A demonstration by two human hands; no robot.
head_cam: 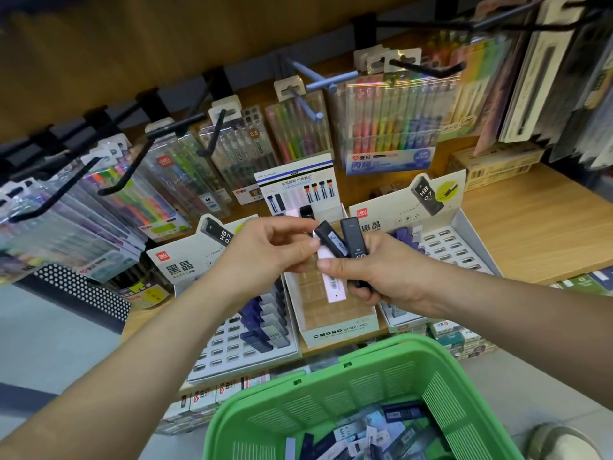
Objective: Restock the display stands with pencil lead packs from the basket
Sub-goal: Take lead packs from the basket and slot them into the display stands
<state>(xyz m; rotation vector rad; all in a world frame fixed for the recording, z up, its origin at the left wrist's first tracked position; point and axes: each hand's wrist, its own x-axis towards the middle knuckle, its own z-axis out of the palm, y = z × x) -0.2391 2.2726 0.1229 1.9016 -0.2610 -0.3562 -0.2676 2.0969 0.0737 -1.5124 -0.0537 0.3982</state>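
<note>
Restocking under way, judged far from finished.

Right grip (379, 277), centre of frame: fingers curled round the lower ends of three lead packs (345, 254), fanned above the middle tray. Left grip (273, 250), just left of it: thumb and forefinger pinched at the top of the slanted dark pack (330, 239), other fingers loosely curled. Apparently set to draw one pack out for placing.

Packs in hand: slim, flat, rectangular cases of hard smooth plastic. Slanted dark pack and upright dark pack (354, 239) matt black with small white print. Pale pack (333, 283) pinkish white with small dark print.

Middle tray (341, 335), below the hands: clear walls, white card front printed MONO, nearly bare, a few packs upright at its back only.

Left stand (215, 351), lower left of centre: white card with rows of rectangular slots, one band filled with navy and grey packs, many slots open.

Right stand (456, 249), right of centre: same make, mostly open slots, some blue packs at its upper left.

Basket (431, 376), bottom of frame: green moulded plastic, slotted walls, glossy. Loose packs (353, 433) heaped on its bottom in black, blue and white, a good number yet to place.

Wooden shelf (537, 220) under the stands, pale grain. Pen sets (388, 127) in clear sleeves on black wire hooks, upper half of frame.
</note>
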